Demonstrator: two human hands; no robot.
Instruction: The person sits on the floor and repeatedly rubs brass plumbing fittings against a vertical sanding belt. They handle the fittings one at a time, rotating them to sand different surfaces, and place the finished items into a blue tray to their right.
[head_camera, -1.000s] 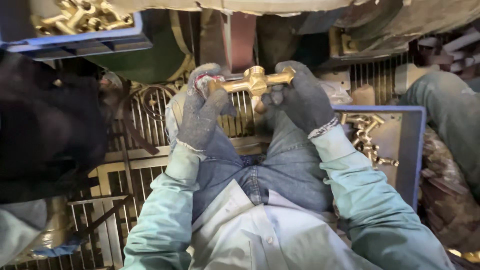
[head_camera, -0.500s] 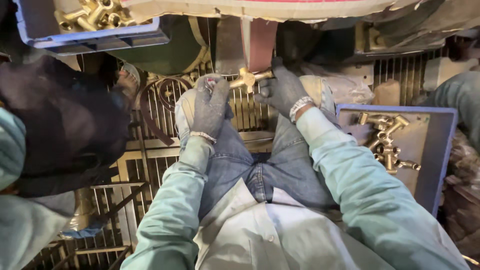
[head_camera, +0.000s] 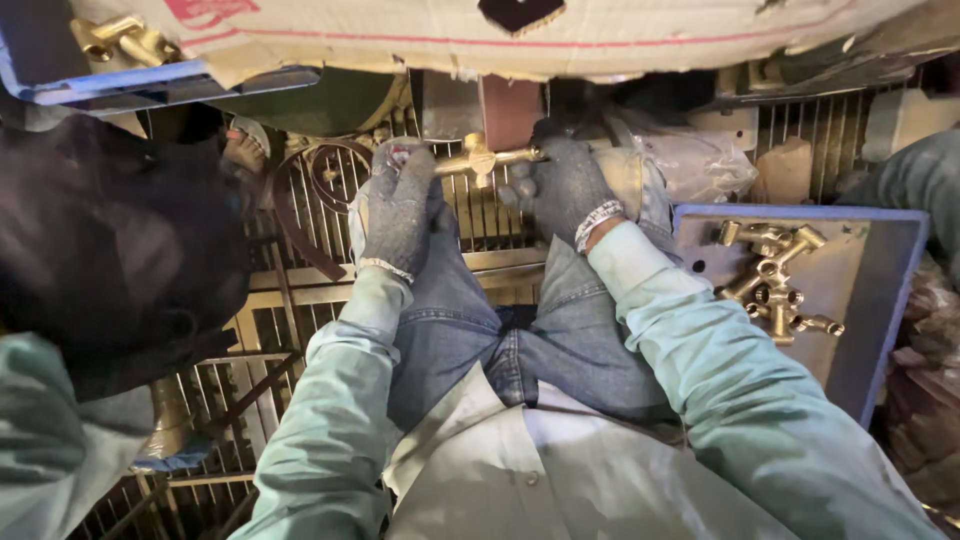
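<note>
Both my hands wear grey knit gloves and hold one brass valve fitting (head_camera: 482, 157) between them, above my knees. My left hand (head_camera: 400, 205) grips its left end. My right hand (head_camera: 560, 185) grips its right end, close to a sanding belt (head_camera: 510, 105) under the cardboard cover. The fitting lies roughly level, with a short stub pointing down from its middle.
A blue tray (head_camera: 880, 300) at my right holds several brass fittings (head_camera: 775, 275). Another blue crate (head_camera: 120, 80) with brass parts sits at the upper left. A cardboard sheet (head_camera: 560, 35) covers the machine ahead. A co-worker's dark head (head_camera: 110, 260) is at my left. Metal grating (head_camera: 300, 290) lies underfoot.
Over the second, my hands and the brass fitting moved forward, away from my body, toward the belt under the cardboard. The view tilted, so the right tray shows more fully.
</note>
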